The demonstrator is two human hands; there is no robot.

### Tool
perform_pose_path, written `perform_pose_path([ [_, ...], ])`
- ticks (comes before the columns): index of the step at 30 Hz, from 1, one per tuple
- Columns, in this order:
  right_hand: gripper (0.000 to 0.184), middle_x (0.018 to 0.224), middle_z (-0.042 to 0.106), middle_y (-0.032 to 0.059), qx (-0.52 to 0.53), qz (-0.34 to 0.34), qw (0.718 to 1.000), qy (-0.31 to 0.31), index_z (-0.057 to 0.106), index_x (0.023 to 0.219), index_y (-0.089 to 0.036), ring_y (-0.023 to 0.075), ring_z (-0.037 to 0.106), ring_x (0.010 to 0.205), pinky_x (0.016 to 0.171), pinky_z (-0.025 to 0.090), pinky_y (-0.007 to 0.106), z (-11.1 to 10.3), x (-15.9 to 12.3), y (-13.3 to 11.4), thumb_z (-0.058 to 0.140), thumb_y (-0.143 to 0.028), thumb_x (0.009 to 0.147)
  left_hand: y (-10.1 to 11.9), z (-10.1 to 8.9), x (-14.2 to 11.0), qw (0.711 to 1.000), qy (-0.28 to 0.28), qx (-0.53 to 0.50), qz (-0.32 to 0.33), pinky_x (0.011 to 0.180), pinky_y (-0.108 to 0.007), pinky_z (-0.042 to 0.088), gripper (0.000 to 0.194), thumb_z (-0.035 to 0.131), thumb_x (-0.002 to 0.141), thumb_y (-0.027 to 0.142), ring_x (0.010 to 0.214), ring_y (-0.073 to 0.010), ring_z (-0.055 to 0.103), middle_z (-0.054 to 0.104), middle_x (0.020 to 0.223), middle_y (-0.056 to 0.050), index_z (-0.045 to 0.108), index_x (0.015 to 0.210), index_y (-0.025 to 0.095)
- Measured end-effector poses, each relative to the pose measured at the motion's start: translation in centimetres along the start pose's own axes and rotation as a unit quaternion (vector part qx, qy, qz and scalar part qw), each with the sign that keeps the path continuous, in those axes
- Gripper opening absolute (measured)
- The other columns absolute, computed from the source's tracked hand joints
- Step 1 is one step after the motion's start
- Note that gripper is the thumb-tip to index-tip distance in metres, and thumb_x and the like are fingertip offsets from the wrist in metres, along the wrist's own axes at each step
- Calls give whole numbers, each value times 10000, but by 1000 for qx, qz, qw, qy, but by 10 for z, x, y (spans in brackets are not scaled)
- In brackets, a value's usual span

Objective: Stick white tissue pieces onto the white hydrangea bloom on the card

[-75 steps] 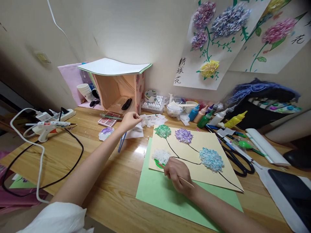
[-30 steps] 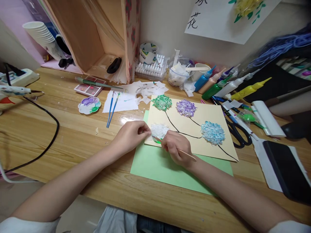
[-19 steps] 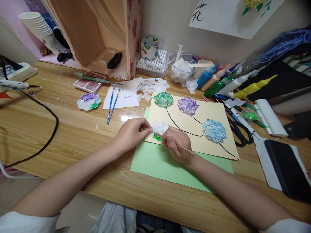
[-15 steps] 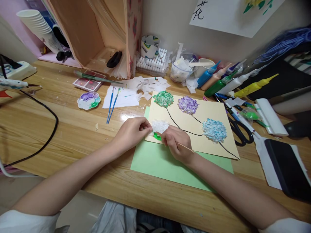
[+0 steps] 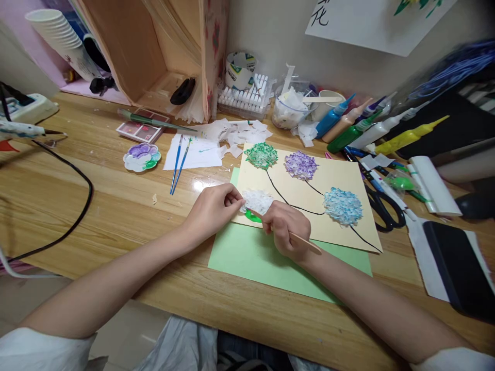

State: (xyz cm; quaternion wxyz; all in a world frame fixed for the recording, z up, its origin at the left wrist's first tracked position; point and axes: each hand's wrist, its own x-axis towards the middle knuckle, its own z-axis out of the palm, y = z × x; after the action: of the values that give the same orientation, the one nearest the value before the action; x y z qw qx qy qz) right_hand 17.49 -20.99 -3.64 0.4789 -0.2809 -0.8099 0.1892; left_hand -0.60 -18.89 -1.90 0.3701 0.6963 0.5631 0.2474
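A person's right hand (image 5: pixel 288 226) has a closed grip on a flat wooden craft stick (image 5: pixel 305 243), its far end at the lower edge of a white textured flower (image 5: pixel 258 200), beside a bright green patch (image 5: pixel 253 216); the left hand (image 5: pixel 212 208) has thumb and finger drawn together at that flower's left edge, though whether they pinch anything cannot be told. The flower sits near the left corner of a cream card (image 5: pixel 301 194), below green (image 5: pixel 262 155) and purple flowers (image 5: pixel 300 165). The card overlaps a pale green sheet (image 5: pixel 247 252) on the wooden tabletop (image 5: pixel 174 288).
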Motion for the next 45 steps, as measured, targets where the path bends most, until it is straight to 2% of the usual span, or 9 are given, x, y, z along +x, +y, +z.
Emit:
perform_pose_path([
  [4, 362, 515, 491, 10, -27, -73, 997, -26, 447, 656, -205, 138, 392, 499, 489, 326, 281, 1, 1, 0, 270, -180, 970, 1, 0, 0, 1000, -2, -4, -4, 580, -237, 404, 120, 600, 799, 257, 632, -125, 577, 686, 717, -13, 672, 788, 162],
  [7, 337, 512, 520, 23, -79, -97, 990, -59, 461, 667, -200, 145, 394, 510, 484, 329, 286, 3, 2, 0, 297, -164, 959, 1, 0, 0, 1000, -2, -6, -3, 581, -235, 404, 124, 599, 799, 260, 627, -121, 572, 684, 714, -13, 669, 783, 159],
  [21, 320, 524, 533, 32, -124, -76, 987, -70, 466, 682, -196, 147, 396, 519, 496, 323, 291, 4, 2, -2, 314, -150, 960, 0, 1, 1, 1000, 1, 1, 2, 594, -239, 411, 129, 596, 795, 269, 625, -120, 570, 681, 725, -13, 667, 780, 162],
  [27, 338, 507, 501, 11, -141, -43, 986, -78, 454, 652, -202, 138, 391, 499, 501, 322, 284, 4, 3, -2, 323, -137, 957, 1, 0, 0, 1000, 4, 4, 2, 599, -238, 416, 112, 595, 789, 250, 625, -120, 572, 681, 720, -9, 665, 767, 164],
  [29, 345, 503, 487, 1, -135, -14, 988, -68, 458, 650, -201, 130, 410, 485, 493, 324, 275, 5, 3, -3, 321, -137, 959, 2, 0, 0, 1000, 3, 4, -1, 602, -239, 419, 109, 594, 789, 244, 632, -124, 578, 684, 726, -11, 665, 769, 165],
  [34, 356, 495, 460, -34, -75, 107, 991, -19, 462, 646, -202, 97, 449, 449, 491, 355, 241, 7, 4, -5, 322, -148, 968, 2, 0, 1, 1000, 0, 5, -4, 594, -237, 414, 111, 595, 792, 251, 618, -120, 566, 686, 727, -9, 664, 765, 169],
  [39, 346, 530, 510, -28, -29, 122, 992, 7, 521, 682, -197, 93, 492, 464, 501, 377, 236, 4, 1, -6, 330, -195, 970, -1, -2, 1, 1000, -1, -8, -6, 592, -241, 415, 186, 579, 819, 336, 653, -133, 586, 683, 746, -18, 657, 788, 170],
  [42, 295, 546, 528, -31, 3, 138, 988, 68, 565, 750, -202, 96, 504, 454, 484, 381, 236, 1, -6, -6, 365, -242, 963, -5, -8, 4, 1000, 5, -22, -11, 579, -246, 421, 274, 553, 837, 426, 643, -142, 594, 670, 725, -22, 632, 766, 174],
  [45, 205, 517, 480, -53, 41, 175, 976, 122, 573, 817, -206, 93, 451, 392, 420, 345, 233, -1, -11, -5, 430, -276, 946, -8, -16, 8, 998, 18, -51, -22, 563, -247, 436, 327, 515, 851, 482, 602, -142, 594, 646, 691, -17, 600, 764, 178],
])
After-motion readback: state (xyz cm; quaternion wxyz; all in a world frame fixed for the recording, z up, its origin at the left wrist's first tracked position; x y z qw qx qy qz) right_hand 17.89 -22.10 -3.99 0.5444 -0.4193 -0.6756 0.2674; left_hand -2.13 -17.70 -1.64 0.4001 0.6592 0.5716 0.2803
